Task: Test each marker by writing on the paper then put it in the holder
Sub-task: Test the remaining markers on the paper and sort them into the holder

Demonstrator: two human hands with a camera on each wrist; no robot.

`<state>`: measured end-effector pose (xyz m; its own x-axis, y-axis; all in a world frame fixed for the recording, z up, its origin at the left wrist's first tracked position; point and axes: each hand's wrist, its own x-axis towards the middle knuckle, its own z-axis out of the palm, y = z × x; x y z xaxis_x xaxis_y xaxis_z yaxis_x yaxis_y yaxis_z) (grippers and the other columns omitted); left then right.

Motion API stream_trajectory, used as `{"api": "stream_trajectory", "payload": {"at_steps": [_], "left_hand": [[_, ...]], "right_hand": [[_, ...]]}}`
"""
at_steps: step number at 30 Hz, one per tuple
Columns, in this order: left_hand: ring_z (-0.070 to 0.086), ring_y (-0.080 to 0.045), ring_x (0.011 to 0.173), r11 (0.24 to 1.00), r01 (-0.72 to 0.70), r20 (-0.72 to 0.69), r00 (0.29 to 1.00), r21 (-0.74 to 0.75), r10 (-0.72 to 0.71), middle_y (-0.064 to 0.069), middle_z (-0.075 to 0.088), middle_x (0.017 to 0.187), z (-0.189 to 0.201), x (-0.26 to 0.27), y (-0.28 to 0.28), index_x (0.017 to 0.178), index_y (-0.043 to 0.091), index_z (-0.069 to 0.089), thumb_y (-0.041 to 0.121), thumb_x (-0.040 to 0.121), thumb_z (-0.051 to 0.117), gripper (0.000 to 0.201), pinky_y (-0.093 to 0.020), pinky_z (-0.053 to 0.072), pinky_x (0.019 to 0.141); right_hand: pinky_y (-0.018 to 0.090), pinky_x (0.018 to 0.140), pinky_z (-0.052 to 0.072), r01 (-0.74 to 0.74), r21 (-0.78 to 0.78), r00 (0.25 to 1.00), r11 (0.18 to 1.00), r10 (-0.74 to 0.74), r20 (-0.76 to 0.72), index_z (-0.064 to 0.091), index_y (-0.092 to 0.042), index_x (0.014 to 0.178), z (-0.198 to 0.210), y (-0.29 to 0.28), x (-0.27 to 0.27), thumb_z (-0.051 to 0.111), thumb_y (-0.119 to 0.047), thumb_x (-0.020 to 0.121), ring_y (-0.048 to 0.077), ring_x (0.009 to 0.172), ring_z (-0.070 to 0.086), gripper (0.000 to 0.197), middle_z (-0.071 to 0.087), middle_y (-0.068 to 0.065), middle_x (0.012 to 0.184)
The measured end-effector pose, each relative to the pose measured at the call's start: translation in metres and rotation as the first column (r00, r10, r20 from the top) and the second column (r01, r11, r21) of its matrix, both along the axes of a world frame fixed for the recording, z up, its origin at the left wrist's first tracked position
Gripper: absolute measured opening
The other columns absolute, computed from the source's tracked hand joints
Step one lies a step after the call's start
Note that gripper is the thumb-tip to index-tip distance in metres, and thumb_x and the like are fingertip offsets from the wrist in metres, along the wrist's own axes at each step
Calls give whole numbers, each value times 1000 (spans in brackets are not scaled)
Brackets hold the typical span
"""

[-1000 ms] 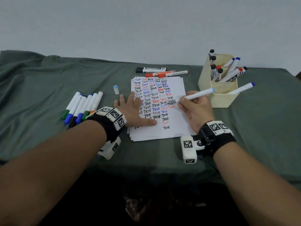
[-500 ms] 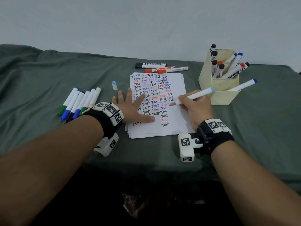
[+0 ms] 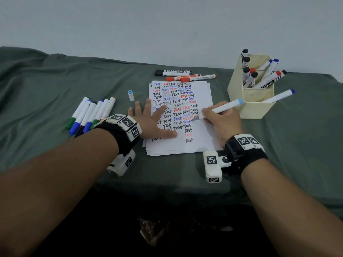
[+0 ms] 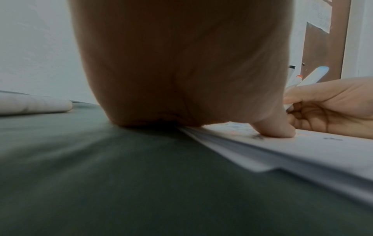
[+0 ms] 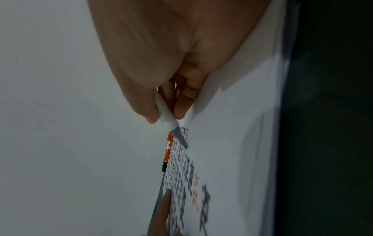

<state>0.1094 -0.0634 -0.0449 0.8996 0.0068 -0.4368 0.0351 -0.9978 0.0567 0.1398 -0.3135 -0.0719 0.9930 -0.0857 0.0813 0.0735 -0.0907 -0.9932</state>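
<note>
- Since a second earlier, our right hand [image 3: 223,120] had lowered the gripped marker [image 3: 220,109], tip reaching paper [image 3: 202,138].
- Our left hand [image 3: 151,121] stayed flat, fingers spread, pinning it.
- Holder [image 3: 254,104] stood just beyond our right hand; writing looked begun.

A white marker [image 3: 220,108] with a light-blue end slants mid-frame, uncapped tip on the paper [image 3: 201,143], a white stack covered in "Test". The cream holder [image 3: 252,106], upper right, stands upright, full of markers.
</note>
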Motion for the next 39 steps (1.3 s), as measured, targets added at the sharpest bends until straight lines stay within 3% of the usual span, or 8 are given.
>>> {"api": "stream_trajectory", "payload": {"at_steps": [7, 16, 27, 32, 39], "left_hand": [[-25, -43, 147, 1000, -3, -10, 1000, -8, 3, -6, -31, 162, 0, 0, 0, 150, 49, -20, 107, 49, 27, 126, -62, -7, 119], [-25, -43, 147, 1000, -3, -1, 1000, -11, 3, -7, -30, 162, 0, 0, 0, 151, 49, -20, 107, 50, 26, 125, -62, -7, 119], [-25, -43, 147, 1000, 0, -12, 1000, -14, 0, -7, -32, 161, -1, 1, 1, 150, 49, -21, 109, 45, 23, 129, -63, -7, 119], [-25, -43, 147, 1000, -2, -14, 1000, -22, 1, -7, -31, 162, 0, 1, 0, 150, 50, -21, 111, 36, 19, 135, -63, -7, 119], [-24, -44, 147, 1000, 0, -10, 1000, -17, 0, -7, -30, 162, -2, 2, 1, 150, 50, -21, 111, 35, 18, 136, -63, -7, 119]], "right_hand": [[43, 76, 60, 45, 11, 999, 999, -45, 3, 66, -29, 66, 3, -1, -4, 81, -31, 70, 19, 67, 69, 15, 72, 3, 69], [46, 77, 60, 42, -3, 999, 999, -42, 7, 66, -34, 63, 4, -1, -5, 80, -23, 73, 20, 69, 69, 20, 71, 0, 69], [39, 72, 57, 83, 4, 997, 997, -83, 12, 63, -27, 64, 3, 0, -7, 79, -17, 77, 17, 67, 66, 23, 70, 1, 69], [35, 68, 54, 82, 21, 996, 996, -82, 16, 63, -32, 60, 4, 0, -7, 78, -16, 73, 16, 64, 62, 25, 66, -3, 64], [39, 71, 56, 116, -5, 993, 993, -116, 0, 64, -34, 64, 3, -1, -7, 78, -23, 72, 15, 66, 63, 20, 67, -3, 67]]}}
